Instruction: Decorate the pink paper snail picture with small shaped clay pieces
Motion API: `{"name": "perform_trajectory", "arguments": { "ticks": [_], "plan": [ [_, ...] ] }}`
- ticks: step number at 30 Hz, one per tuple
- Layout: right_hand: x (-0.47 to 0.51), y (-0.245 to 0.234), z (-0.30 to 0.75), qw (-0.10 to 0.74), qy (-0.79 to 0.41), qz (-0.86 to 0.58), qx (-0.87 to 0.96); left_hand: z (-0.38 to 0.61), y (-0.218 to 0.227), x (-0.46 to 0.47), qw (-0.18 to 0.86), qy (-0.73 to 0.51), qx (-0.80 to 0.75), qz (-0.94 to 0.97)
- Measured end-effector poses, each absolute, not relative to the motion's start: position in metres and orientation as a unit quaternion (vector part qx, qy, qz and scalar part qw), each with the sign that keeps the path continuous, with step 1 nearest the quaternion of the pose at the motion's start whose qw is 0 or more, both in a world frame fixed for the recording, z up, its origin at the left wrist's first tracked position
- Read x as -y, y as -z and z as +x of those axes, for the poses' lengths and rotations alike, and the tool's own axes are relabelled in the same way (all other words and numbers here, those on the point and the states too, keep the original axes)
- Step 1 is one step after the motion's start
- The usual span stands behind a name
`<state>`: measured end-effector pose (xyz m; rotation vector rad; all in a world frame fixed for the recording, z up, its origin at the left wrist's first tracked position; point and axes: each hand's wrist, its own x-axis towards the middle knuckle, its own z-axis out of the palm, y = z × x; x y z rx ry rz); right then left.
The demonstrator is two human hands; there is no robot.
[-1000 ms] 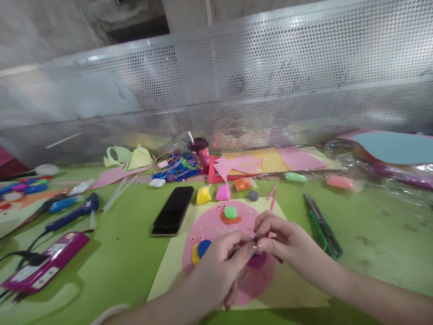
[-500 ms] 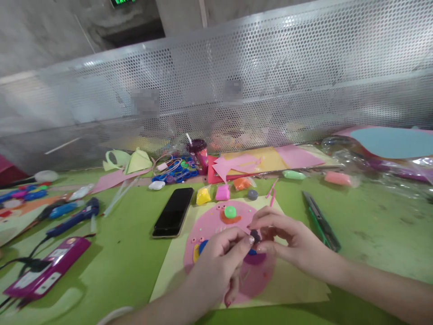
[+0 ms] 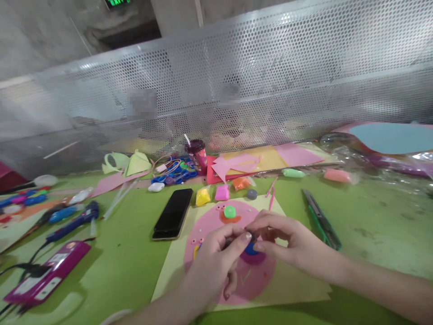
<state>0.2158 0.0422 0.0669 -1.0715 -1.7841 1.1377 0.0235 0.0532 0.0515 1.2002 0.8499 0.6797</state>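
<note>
My left hand and my right hand meet above a pink paper circle on a pale yellow sheet. Between their fingertips is a small dark grey lump of modelling clay, pinched from both sides and partly hidden. Just below it, a blue clay piece shows on the circle. Farther up the circle sit a bright green clay disc and an orange clay curve. My left hand covers much of the circle's left half.
Left of the sheet lies a black phone; to the right, a green box cutter. Yellow, pink and grey clay line the sheet's far edge. A glue gun and purple power strip are far left.
Both hands have shifted slightly left with the dark clay, and their fingers have closed more around it. More of the blue piece below shows now.
</note>
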Motion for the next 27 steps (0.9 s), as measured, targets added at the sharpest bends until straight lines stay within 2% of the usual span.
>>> {"name": "perform_trajectory", "arguments": {
  "ticks": [8,20,27],
  "plan": [
    [-0.044,-0.065,0.214,0.387,-0.462,-0.458,0.654,0.023,-0.043,-0.058,0.657,-0.323,-0.407,0.547],
    [-0.044,-0.067,0.215,0.339,-0.457,-0.484,0.664,0.022,-0.059,-0.054,0.581,-0.302,-0.445,0.611],
    [-0.043,-0.065,0.213,0.340,-0.470,-0.480,0.658,0.022,-0.062,-0.053,0.567,-0.294,-0.460,0.617]
  ]
}}
